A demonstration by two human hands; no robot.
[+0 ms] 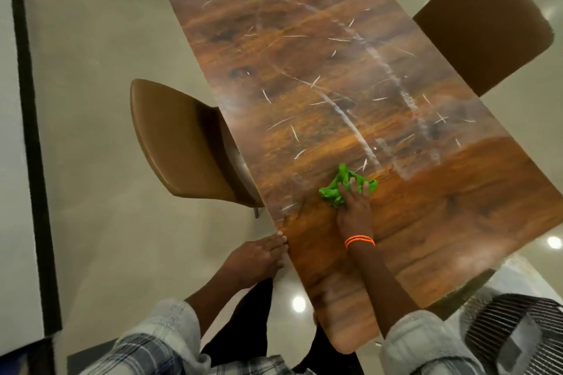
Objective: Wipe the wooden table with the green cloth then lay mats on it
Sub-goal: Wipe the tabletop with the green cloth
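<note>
Wiping in hand: the green cloth is on the wooden counter, no mats laid.

The right hand presses the bunched cloth flat against the counter, its fingers spread over the top of the cloth rather than curled round it, so its grip is open and bearing down. The left hand rests against the counter's near left edge with fingers fairly straight, holding nothing. The cloth sits toward the counter's near end, left of its middle. Beyond the cloth the counter shows pale streaks and scattered white flecks, while the stretch nearer the person looks darker and cleaner. So the first step seems only partly done. The next move likely calls for pushing the cloth farther along the counter, through the streaked part toward the far end. No mats are in view.
</note>
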